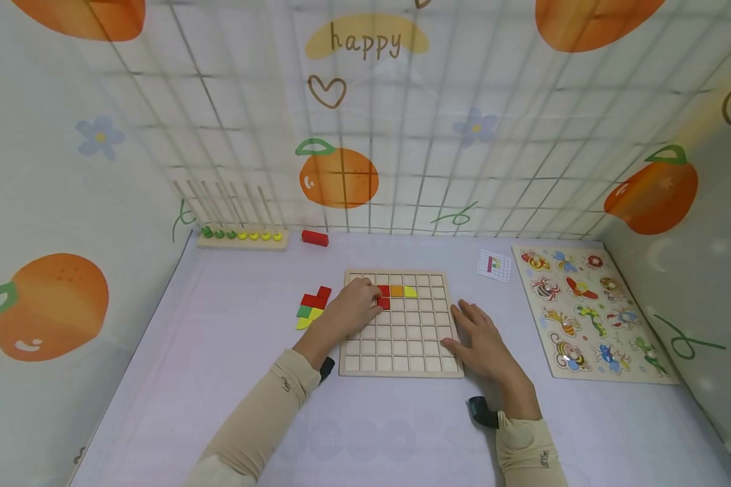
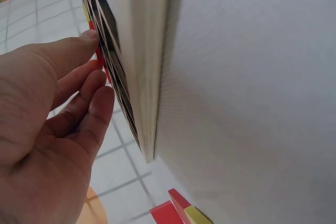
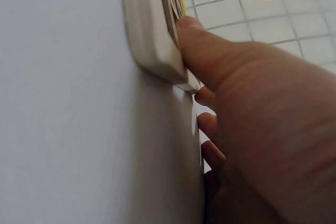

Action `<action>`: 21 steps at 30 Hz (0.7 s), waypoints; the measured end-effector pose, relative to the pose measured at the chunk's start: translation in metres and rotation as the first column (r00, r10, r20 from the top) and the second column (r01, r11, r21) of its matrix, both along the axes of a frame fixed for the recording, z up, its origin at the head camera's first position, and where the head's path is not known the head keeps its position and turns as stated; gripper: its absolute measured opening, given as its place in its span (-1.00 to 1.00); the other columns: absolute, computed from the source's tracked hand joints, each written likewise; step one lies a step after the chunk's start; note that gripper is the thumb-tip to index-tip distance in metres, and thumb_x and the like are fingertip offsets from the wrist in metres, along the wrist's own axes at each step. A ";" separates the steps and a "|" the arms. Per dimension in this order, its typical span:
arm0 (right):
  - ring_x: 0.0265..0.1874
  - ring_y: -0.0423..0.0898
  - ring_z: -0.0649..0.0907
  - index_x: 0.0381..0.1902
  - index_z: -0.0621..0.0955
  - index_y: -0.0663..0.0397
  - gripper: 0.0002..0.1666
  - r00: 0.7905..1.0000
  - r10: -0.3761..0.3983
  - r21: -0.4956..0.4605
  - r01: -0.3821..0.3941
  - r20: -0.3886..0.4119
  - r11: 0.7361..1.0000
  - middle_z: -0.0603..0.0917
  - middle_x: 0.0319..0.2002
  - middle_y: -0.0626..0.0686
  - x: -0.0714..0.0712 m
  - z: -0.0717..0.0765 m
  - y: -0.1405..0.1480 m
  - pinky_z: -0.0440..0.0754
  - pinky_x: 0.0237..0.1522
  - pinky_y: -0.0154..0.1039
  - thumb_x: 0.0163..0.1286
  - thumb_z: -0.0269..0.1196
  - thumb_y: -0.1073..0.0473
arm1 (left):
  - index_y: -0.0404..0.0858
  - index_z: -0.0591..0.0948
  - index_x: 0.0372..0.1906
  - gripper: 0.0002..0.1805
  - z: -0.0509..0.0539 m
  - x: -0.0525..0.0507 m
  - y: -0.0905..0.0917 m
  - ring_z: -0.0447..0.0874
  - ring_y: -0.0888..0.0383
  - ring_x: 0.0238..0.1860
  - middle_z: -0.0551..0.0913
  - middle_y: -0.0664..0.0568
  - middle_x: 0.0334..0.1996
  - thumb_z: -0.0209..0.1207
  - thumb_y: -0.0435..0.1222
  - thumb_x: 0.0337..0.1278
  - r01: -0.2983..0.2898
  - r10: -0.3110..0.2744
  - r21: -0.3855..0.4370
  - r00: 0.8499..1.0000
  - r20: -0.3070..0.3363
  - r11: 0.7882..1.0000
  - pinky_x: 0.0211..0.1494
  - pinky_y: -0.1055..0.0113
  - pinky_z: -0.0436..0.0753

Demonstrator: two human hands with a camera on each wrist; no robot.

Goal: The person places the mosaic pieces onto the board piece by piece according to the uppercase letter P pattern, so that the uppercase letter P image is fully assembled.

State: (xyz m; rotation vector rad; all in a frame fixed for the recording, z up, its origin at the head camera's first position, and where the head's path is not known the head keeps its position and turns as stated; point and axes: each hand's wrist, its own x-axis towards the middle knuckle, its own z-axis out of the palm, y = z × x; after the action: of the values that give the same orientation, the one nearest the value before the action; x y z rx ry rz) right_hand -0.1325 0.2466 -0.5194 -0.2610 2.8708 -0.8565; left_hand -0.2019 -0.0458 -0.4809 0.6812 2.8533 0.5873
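A light wooden grid board (image 1: 407, 348) lies flat on the table. Over its upper left part is my left hand (image 1: 355, 304), with thumb and forefinger bent around a red square tile (image 1: 384, 304) and pinching it. Another red tile (image 1: 384, 291), an orange tile (image 1: 396, 291) and a yellow rounded tile (image 1: 411, 291) sit in a row of cells. In the left wrist view, the thumb (image 2: 79, 48) touches red at the board's face; the other fingers curve below. My right hand (image 1: 481, 341) rests at the board's right edge, fingers spread, thumb (image 3: 194, 40) on the rim.
Loose red, green and yellow tiles (image 1: 313, 303) lie left of the board. Behind stand a pegged bead rack (image 1: 244, 243) and a red block (image 1: 315, 238). A small pattern card (image 1: 494, 265) and an insect puzzle board (image 1: 591, 311) lie to the right.
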 end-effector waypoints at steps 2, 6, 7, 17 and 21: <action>0.61 0.33 -0.02 0.59 0.20 0.14 -0.03 1.000 -0.002 0.000 0.002 0.003 1.000 0.08 0.62 0.24 0.000 0.000 0.000 0.05 0.49 0.44 0.41 0.33 -0.09 | -0.24 0.67 0.17 -0.63 0.000 0.000 0.000 0.52 0.11 -0.02 0.64 -0.02 -0.02 0.27 -0.17 0.37 -0.002 0.002 0.004 1.000 0.005 1.000 0.11 0.31 0.67; 0.61 0.32 -0.02 0.59 0.20 0.13 -0.03 1.000 -0.007 0.003 0.007 0.004 1.000 0.07 0.63 0.23 0.000 0.000 0.000 0.05 0.49 0.44 0.41 0.32 -0.12 | -0.24 0.68 0.17 -0.64 -0.001 -0.001 0.000 0.53 0.11 -0.02 0.65 -0.02 -0.03 0.27 -0.18 0.37 -0.004 0.004 0.010 1.000 0.007 1.000 0.11 0.31 0.66; 0.61 0.32 -0.02 0.59 0.20 0.13 -0.03 1.000 -0.006 0.003 0.006 0.005 1.000 0.08 0.62 0.23 0.000 0.000 0.000 0.05 0.49 0.45 0.41 0.32 -0.12 | -0.23 0.68 0.17 -0.64 -0.001 -0.001 0.000 0.53 0.12 -0.02 0.65 -0.02 -0.03 0.27 -0.18 0.37 -0.004 0.004 0.010 1.000 0.006 1.000 0.12 0.31 0.66; 0.61 0.32 -0.01 0.59 0.21 0.14 -0.03 1.000 0.001 -0.001 -0.001 -0.003 1.000 0.08 0.62 0.25 0.000 -0.002 0.001 0.06 0.49 0.45 0.41 0.32 -0.13 | -0.22 0.70 0.15 -0.66 -0.004 -0.003 0.001 0.54 0.13 -0.04 0.66 0.00 -0.05 0.27 -0.18 0.37 -0.008 0.008 0.019 1.000 0.007 1.000 0.10 0.31 0.68; 0.61 0.32 -0.01 0.59 0.20 0.14 -0.03 1.000 0.004 -0.003 -0.004 -0.005 1.000 0.08 0.62 0.25 0.000 -0.002 0.001 0.06 0.50 0.43 0.41 0.32 -0.13 | -0.22 0.69 0.14 -0.66 -0.005 -0.003 0.001 0.53 0.13 -0.04 0.65 0.00 -0.05 0.27 -0.18 0.37 -0.005 0.005 0.019 1.000 0.009 1.000 0.11 0.31 0.68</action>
State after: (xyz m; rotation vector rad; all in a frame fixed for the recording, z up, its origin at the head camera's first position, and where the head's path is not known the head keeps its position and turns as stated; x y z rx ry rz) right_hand -0.1325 0.2480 -0.5216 -0.2701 2.8729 -0.8610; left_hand -0.2049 -0.0450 -0.4857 0.6726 2.8461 0.6178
